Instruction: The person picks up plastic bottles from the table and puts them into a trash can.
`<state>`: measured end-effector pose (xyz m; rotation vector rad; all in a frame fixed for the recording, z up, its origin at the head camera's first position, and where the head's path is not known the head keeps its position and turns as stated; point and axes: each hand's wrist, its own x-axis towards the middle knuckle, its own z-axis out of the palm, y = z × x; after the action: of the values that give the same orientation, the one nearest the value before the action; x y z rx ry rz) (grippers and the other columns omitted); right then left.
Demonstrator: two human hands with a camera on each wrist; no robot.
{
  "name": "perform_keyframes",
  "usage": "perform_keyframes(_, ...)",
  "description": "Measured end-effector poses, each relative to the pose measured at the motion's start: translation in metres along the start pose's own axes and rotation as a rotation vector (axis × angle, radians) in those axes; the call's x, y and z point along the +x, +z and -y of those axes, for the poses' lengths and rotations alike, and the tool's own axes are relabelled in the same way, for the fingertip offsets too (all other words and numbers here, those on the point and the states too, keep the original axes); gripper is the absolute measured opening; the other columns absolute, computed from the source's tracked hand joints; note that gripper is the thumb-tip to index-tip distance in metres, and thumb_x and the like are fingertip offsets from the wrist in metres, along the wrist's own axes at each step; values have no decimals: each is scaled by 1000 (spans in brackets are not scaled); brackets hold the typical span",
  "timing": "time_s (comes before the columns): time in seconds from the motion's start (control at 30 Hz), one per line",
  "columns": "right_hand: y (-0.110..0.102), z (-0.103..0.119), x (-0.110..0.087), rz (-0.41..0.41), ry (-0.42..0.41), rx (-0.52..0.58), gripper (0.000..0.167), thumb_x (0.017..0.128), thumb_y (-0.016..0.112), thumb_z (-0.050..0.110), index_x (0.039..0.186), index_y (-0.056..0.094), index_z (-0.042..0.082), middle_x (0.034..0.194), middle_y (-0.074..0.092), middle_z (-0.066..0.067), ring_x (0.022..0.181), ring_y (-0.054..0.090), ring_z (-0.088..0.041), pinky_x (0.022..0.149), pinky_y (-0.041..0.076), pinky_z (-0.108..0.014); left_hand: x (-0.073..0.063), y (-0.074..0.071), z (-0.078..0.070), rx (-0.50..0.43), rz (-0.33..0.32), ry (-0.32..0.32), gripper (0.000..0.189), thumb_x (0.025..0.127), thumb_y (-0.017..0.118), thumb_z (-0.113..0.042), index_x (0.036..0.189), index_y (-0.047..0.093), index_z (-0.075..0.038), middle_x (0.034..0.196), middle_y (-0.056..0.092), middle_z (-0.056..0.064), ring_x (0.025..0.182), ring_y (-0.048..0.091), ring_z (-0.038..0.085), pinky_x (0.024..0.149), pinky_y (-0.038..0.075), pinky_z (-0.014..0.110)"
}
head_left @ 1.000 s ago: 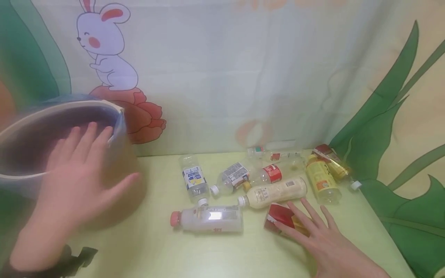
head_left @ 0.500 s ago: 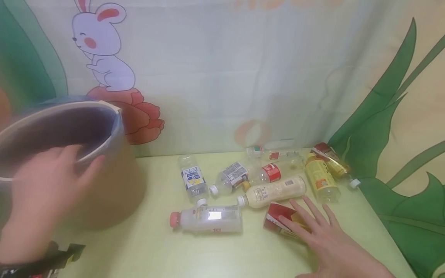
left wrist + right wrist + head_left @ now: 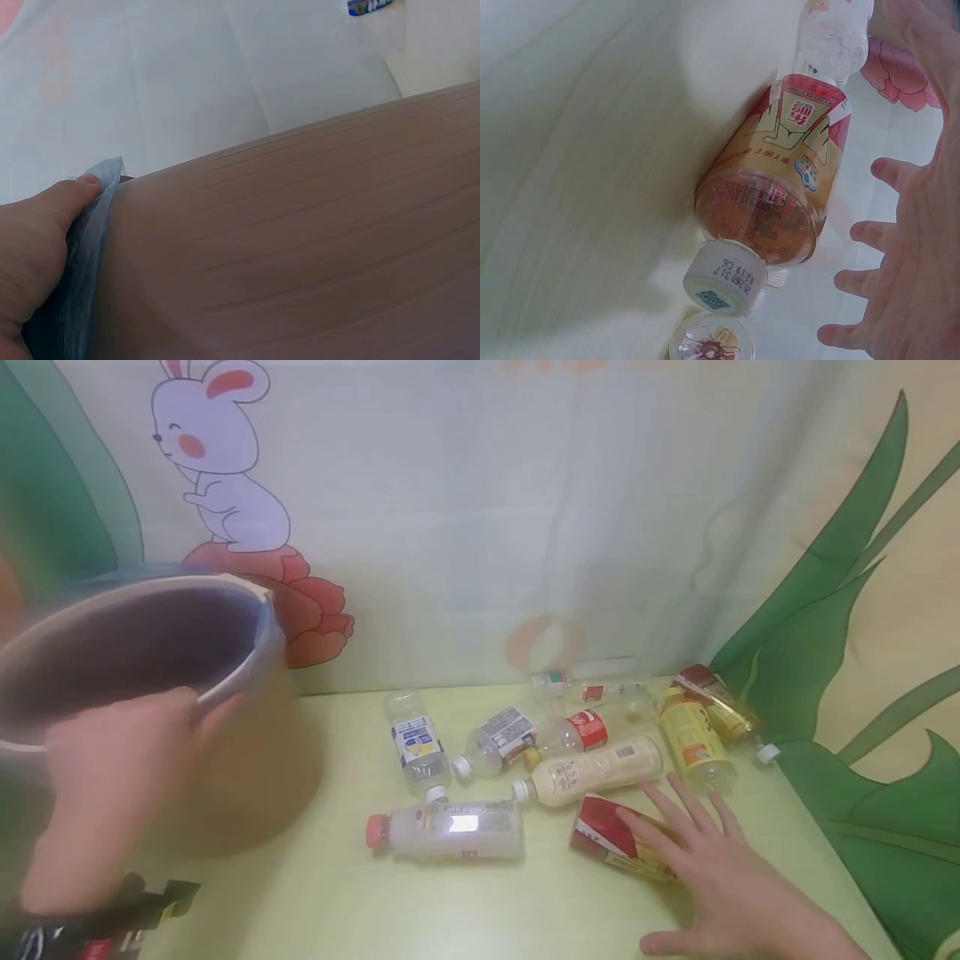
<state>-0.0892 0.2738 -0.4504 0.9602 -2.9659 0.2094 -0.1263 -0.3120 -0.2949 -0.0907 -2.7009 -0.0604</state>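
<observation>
My left hand [image 3: 112, 768] grips the near rim of a brown trash bin [image 3: 262, 777]. In the left wrist view, its thumb lies over the edge of a blue plastic liner [image 3: 94, 240] folded over the rim, beside the bin's ribbed wall [image 3: 300, 240]. My right hand [image 3: 731, 885] is spread with fingers apart over a bottle [image 3: 611, 827] with a red and gold label, lying on its side. In the right wrist view that bottle [image 3: 780, 142] shows a white cap, and the fingers [image 3: 862, 281] stand beside it, apart from it.
A red-capped bottle [image 3: 457, 831] lies at the middle of the table. Behind it lie a cream bottle [image 3: 600, 772], a blue-labelled bottle [image 3: 416, 743], a red-labelled bottle [image 3: 587, 731] and a yellow-labelled bottle [image 3: 693, 739]. A printed curtain [image 3: 450, 527] hangs along the back.
My left hand, spread over the bin's mouth a second ago, has come down onto the near rim and now grips it. My right hand has shifted slightly right and up.
</observation>
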Motion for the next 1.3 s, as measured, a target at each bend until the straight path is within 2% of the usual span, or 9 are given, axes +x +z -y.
perform_keyframes(0.1,1,0,0,-27,-21,-36,128,71,73,94,174,27,32,183,11,-12,167,2,-48,125,-19,-63,0,4,-10,3,-34,38,68,103,66,-59,54,40,-20,48,33,-2,43,33,26,43,20,42)
perform_keyframes(0.2,0,1,1,-41,-29,-66,131,71,73,95,174,26,29,183,10,-12,167,0,-46,122,-27,-48,1,9,-25,2,-113,104,66,102,67,-56,56,38,-20,49,30,-2,43,30,23,43,19,41)
perform_keyframes(0.33,-3,3,2,-30,-22,-74,134,71,72,96,175,22,28,183,6,-12,168,-4,-44,120,-29,-46,2,16,-46,-4,-253,191,63,102,65,-55,60,36,-18,52,26,-2,44,25,22,42,17,40)
perform_keyframes(0.47,-6,6,3,-9,-3,-59,135,71,71,96,176,20,30,184,3,-9,168,-7,-43,123,-24,-59,1,22,-61,-12,-354,265,70,110,42,-66,62,34,-16,54,25,-2,45,22,21,41,15,40)
perform_keyframes(0.53,-8,8,4,-6,4,-52,135,70,71,97,176,20,30,184,1,-7,168,-8,-42,124,-14,-71,1,24,-68,-18,-394,296,74,112,30,-70,62,34,-15,53,24,-1,45,21,21,41,15,39)
perform_keyframes(0.6,-9,9,5,-10,3,-54,135,70,71,97,175,21,29,184,-2,-6,168,-9,-42,124,-5,-77,0,26,-75,-30,-419,327,74,112,30,-68,62,34,-15,53,24,-2,45,20,20,41,14,39)
perform_keyframes(0.87,-14,8,9,-49,-34,-120,136,70,73,96,175,25,25,184,0,-9,168,-4,-45,121,-26,-55,-3,27,-92,-60,-414,391,61,106,57,-51,62,37,-13,54,26,-2,45,21,18,42,14,36)
perform_keyframes(1.0,-15,7,8,-86,-60,-132,137,69,74,95,174,26,22,183,7,-12,167,-3,-46,123,-25,-56,-3,24,-96,-75,-389,417,57,99,70,-45,63,38,-14,54,27,-2,46,22,17,43,15,35)
perform_keyframes(1.3,-13,6,4,-94,-62,-120,137,68,76,94,174,26,23,183,10,-14,167,-6,-46,124,-22,-61,-2,22,-98,-86,-369,437,57,98,74,-46,64,38,-16,54,27,-4,46,23,16,44,17,35)
